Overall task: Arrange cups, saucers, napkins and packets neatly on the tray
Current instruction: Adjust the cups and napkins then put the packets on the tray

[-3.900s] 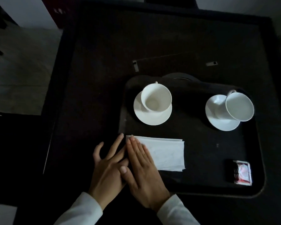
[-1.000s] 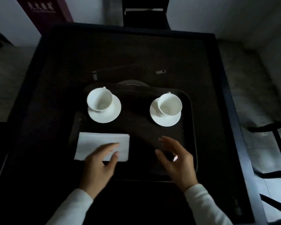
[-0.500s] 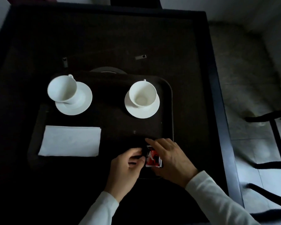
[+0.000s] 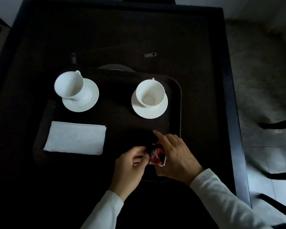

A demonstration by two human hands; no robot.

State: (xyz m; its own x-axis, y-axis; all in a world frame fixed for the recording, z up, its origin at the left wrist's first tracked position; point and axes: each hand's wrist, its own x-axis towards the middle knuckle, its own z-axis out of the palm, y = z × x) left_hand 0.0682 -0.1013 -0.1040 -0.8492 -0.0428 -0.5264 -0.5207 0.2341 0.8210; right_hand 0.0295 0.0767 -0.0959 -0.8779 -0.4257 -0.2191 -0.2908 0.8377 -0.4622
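On the dark tray (image 4: 177,90) stand two white cups on white saucers: a left cup (image 4: 68,85) on its saucer (image 4: 87,101), and a right cup (image 4: 150,93) on its saucer (image 4: 149,111). A folded white napkin (image 4: 75,139) lies at the tray's front left. At the front right, a red, black and white packet (image 4: 156,155) is pinched between both hands. My left hand (image 4: 130,166) grips its left edge with curled fingers. My right hand (image 4: 175,154) holds its right side, index finger stretched out over the tray.
The tray rests on a dark square table (image 4: 155,38) with a raised rim. Two small grey objects (image 4: 150,54) (image 4: 73,57) lie behind the tray, and a dark round plate edge (image 4: 116,67) peeks out behind it. Black chair legs (image 4: 281,126) stand on the floor at right.
Both hands left the napkin and moved right to the packet at the tray's front right. Over the last half second they closed more tightly on it.
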